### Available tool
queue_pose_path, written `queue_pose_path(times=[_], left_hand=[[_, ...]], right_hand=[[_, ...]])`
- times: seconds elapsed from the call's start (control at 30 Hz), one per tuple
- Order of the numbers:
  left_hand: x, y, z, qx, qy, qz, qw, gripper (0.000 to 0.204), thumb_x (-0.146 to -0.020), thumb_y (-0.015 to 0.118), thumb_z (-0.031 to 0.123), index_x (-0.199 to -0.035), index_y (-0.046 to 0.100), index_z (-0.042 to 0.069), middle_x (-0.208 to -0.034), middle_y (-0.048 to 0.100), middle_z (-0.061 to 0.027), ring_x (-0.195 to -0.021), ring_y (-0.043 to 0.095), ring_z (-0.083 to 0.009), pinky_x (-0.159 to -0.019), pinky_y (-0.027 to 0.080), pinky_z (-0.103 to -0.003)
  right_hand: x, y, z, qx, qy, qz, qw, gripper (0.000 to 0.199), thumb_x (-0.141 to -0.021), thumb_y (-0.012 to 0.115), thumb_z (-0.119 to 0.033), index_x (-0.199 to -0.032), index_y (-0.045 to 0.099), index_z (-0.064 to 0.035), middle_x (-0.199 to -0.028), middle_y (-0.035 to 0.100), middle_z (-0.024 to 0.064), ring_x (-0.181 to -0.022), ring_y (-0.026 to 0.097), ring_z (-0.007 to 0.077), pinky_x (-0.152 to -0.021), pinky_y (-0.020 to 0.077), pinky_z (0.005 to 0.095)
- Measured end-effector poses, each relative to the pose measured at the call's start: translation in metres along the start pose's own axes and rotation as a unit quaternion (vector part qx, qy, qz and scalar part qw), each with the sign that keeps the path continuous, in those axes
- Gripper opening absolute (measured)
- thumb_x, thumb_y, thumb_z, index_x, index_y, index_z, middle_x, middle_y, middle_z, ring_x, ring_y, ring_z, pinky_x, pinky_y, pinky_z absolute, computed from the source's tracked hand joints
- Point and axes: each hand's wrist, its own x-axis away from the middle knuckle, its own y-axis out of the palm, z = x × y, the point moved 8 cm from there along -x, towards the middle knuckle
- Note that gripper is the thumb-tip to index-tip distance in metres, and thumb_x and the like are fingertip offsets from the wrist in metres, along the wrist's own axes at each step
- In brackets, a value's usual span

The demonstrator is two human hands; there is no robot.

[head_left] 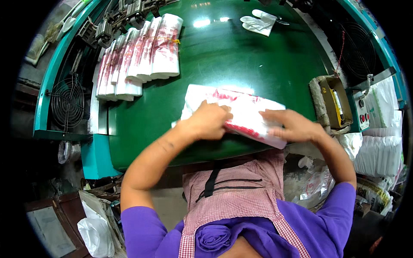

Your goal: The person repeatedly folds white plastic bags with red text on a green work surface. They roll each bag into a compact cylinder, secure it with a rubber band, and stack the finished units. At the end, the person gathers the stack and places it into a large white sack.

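A stack of white plastic bags with red print lies at the near side of the green belt table, in front of me. My left hand is closed, its curled fingers on the left part of the stack. Over the right end lies my right hand, fingers stretched out and thumb apart, touching the plastic; it is a little blurred. Several folded bundles of similar white and red bags lie in a row at the far left of the belt.
A white glove lies at the far right of the green belt. At the right edge stands an open box beside a control panel with buttons. Round fan guards flank the table. Metal clamps line the far left.
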Motion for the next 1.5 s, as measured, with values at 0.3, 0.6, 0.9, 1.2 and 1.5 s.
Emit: queue_pose_path(times=[0.3, 0.6, 0.9, 1.2, 1.5], left_hand=[[0.040, -0.011, -0.051, 0.078, -0.104, 0.129, 0.983, 0.029, -0.087, 0.060, 0.030, -0.103, 0.059, 0.006, -0.071, 0.062, -0.0216, -0.069, 0.061, -0.0408, -0.064, 0.048, -0.047], [0.005, -0.001, -0.044, 0.157, -0.046, 0.186, 0.969, 0.061, -0.074, 0.069, 0.048, -0.116, 0.055, 0.006, -0.098, 0.062, -0.0176, -0.094, 0.059, -0.0356, -0.083, 0.048, -0.043], [0.122, 0.057, -0.051, 0.447, -0.127, 0.117, 0.878, 0.045, -0.074, 0.071, 0.025, -0.109, 0.052, 0.005, -0.099, 0.063, -0.0187, -0.089, 0.062, -0.0385, -0.075, 0.049, -0.042], [0.142, 0.054, -0.094, 0.706, -0.066, 0.393, 0.585, 0.058, -0.082, 0.072, 0.018, -0.130, 0.045, -0.001, -0.117, 0.058, -0.0086, -0.106, 0.056, -0.0161, -0.093, 0.045, -0.032], [0.117, 0.051, -0.099, 0.836, 0.059, 0.407, 0.365, 0.058, -0.086, 0.067, 0.021, -0.133, 0.039, 0.001, -0.127, 0.053, -0.0161, -0.106, 0.060, -0.0221, -0.087, 0.055, -0.037]], right_hand=[[-0.025, -0.010, 0.021, 0.017, 0.120, 0.062, 0.991, 0.033, -0.080, 0.069, -0.033, -0.095, 0.065, -0.0031, -0.074, 0.063, 0.0179, -0.066, 0.061, 0.0321, -0.059, 0.0447, 0.0410], [-0.151, -0.086, 0.021, -0.089, 0.017, 0.170, 0.981, 0.025, -0.085, 0.066, -0.017, -0.098, 0.065, 0.0044, -0.075, 0.064, 0.0060, -0.068, 0.058, 0.0095, -0.061, 0.0485, 0.0257], [-0.366, -0.116, -0.004, 0.084, -0.021, 0.428, 0.900, 0.031, -0.085, 0.061, -0.034, -0.092, 0.067, -0.0036, -0.090, 0.067, 0.0176, -0.083, 0.064, 0.0381, -0.074, 0.0505, 0.0441], [-0.268, -0.116, -0.035, -0.233, -0.124, 0.348, 0.900, 0.016, -0.093, 0.052, -0.017, -0.090, 0.058, -0.0020, -0.068, 0.056, 0.0028, -0.053, 0.053, 0.0093, -0.047, 0.0422, 0.0226], [-0.273, -0.152, -0.032, -0.304, -0.143, 0.314, 0.888, 0.014, -0.092, 0.053, -0.017, -0.092, 0.061, -0.0049, -0.083, 0.062, 0.0027, -0.066, 0.057, 0.0113, -0.058, 0.0456, 0.0278]])
